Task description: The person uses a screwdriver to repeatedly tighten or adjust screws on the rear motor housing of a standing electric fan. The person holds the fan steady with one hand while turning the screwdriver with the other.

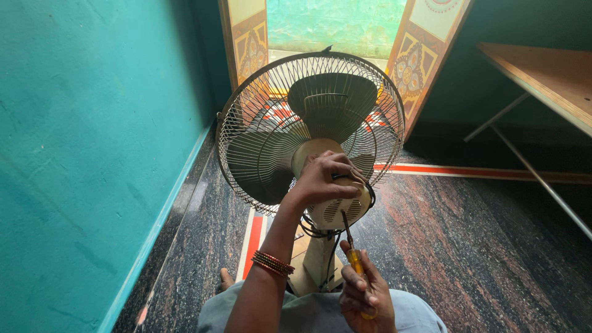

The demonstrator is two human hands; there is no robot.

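Granite floor, teal wall, fan, screwdriver

Dim, sharp room, daylight from the doorway ahead (edges bowed by wide-angle lens)
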